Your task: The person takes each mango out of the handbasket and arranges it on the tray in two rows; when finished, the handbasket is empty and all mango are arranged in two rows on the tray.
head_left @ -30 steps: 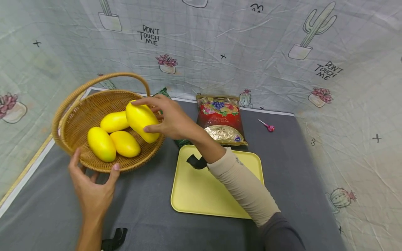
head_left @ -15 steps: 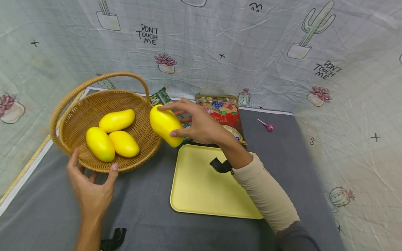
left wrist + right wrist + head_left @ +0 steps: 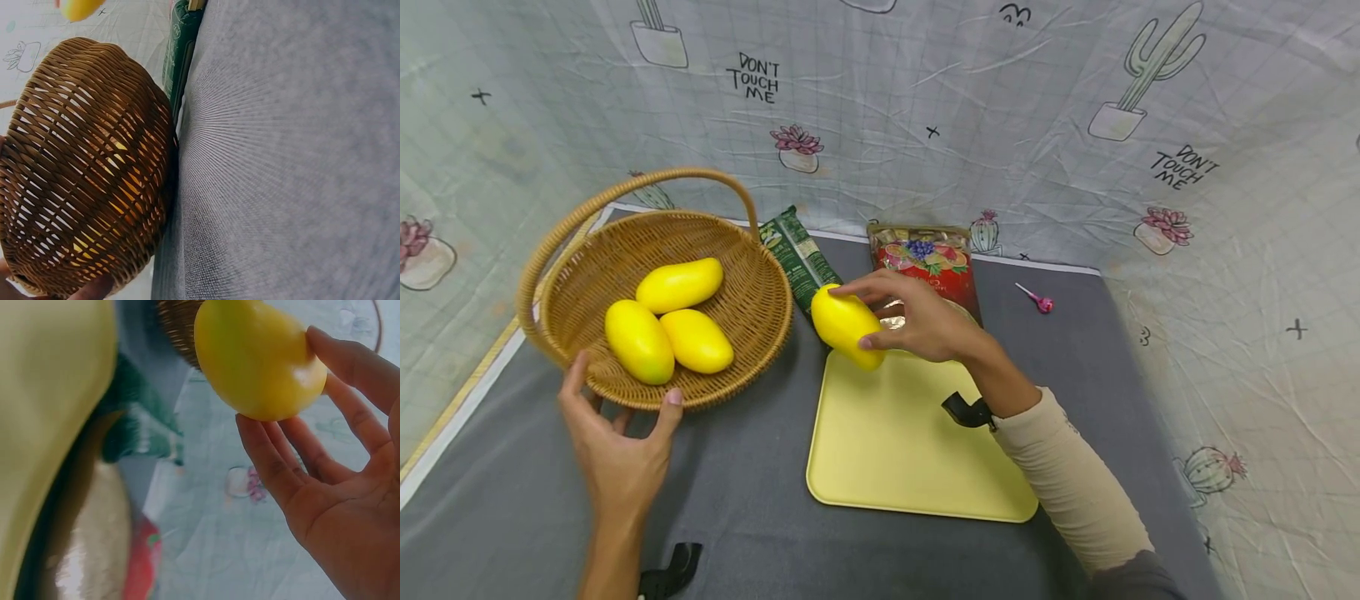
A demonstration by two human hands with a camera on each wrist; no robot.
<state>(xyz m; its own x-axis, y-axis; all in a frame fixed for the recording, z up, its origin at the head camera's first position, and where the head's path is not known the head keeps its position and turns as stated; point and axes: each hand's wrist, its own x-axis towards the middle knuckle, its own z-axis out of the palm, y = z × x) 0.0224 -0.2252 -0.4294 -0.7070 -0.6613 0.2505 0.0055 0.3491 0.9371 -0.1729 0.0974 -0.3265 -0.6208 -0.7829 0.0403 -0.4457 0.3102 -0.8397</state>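
Observation:
My right hand (image 3: 925, 321) holds a yellow mango (image 3: 847, 327) between thumb and fingertips, above the back left corner of a yellow tray (image 3: 917, 450). In the right wrist view the same mango (image 3: 259, 359) shows large, with the fingers around its lower end. My left hand (image 3: 625, 454) grips the near rim of a wicker basket (image 3: 752, 275), thumb and fingers at the edge. Inside that basket lie three more mangoes (image 3: 679, 285). Seen from the left wrist, the basket's woven side (image 3: 87, 162) fills the left of the view, with yellow showing through its gaps.
Behind the tray lies a red and gold candy bag (image 3: 925, 250), partly hidden by the right hand. A green packet (image 3: 797, 254) lies between basket and bag. To the right is a pink lollipop (image 3: 1043, 303). A patterned cloth wall (image 3: 880, 108) closes off the back.
The right hand has carried the mango out from over the basket, rightward and nearer, to the tray's corner. More of the green packet now shows. The left hand stays at the basket rim.

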